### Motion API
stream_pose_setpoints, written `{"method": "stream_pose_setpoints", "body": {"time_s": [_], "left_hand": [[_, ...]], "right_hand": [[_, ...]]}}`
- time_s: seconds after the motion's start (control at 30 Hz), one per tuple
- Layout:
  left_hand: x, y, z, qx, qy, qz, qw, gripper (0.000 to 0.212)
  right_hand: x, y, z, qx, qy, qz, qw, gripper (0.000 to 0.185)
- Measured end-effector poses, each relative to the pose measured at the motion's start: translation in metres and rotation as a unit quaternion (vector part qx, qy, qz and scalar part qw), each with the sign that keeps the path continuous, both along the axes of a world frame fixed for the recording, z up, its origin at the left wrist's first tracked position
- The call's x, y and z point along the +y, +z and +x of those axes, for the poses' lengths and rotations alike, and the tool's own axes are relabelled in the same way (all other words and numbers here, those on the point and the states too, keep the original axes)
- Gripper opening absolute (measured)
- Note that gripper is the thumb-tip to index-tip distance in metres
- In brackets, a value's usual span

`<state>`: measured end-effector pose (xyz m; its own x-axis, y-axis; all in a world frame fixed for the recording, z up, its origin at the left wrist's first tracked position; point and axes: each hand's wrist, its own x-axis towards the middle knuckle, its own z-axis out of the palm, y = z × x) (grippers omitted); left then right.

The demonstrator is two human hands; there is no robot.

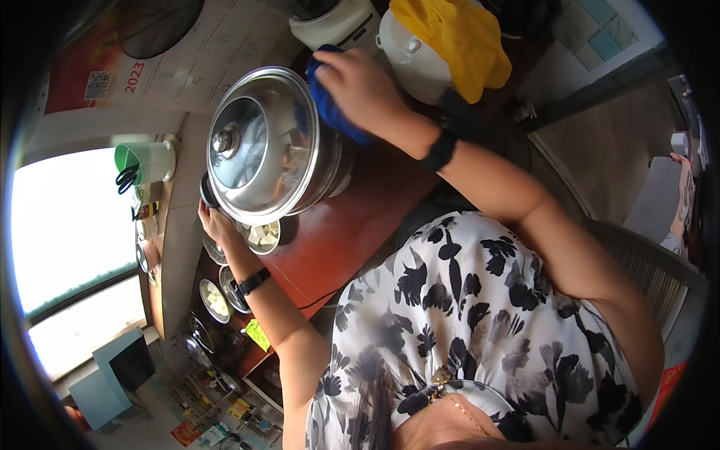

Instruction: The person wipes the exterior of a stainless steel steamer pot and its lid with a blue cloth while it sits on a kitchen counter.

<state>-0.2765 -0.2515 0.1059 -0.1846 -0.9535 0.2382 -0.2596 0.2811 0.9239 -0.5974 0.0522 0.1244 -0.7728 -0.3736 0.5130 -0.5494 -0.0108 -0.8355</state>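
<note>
A large stainless steel pot is in front of me under a domed steel lid, which has a glass centre and a steel knob. It looks tilted in the view; I cannot tell whether its base rests on anything. At its lower left, my left hand grips a black side handle. On the far right side, my right hand is closed around a blue cloth held against the pot's side. The cloth and fingers hide whatever handle is there.
Close below the pot, a bowl of white cubes stands on the red-brown counter. Another bowl of pale pieces sits farther left. A white rice cooker bearing a yellow cloth is to the right. A green cloth lies near my left forearm.
</note>
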Motion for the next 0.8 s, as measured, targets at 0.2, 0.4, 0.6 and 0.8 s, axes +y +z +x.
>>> {"method": "stream_pose_setpoints", "body": {"time_s": [0.2, 0.4, 0.6, 0.8], "left_hand": [[0.107, 0.068, -0.087, -0.141, -0.039, -0.254, 0.956, 0.046], [0.159, 0.075, -0.147, -0.263, -0.145, -0.369, 0.879, 0.058], [0.159, 0.071, -0.161, -0.315, -0.107, -0.408, 0.85, 0.064], [0.158, 0.074, -0.154, -0.298, -0.112, -0.385, 0.866, 0.062]], "right_hand": [[-0.018, -0.005, -0.025, 0.027, -0.045, 0.188, 0.981, 0.046], [-0.029, -0.005, -0.046, -0.062, 0.047, 0.242, 0.967, 0.057], [-0.042, -0.038, -0.065, -0.224, 0.075, 0.07, 0.969, 0.059], [-0.015, -0.075, -0.039, -0.313, 0.11, 0.085, 0.94, 0.053]]}}
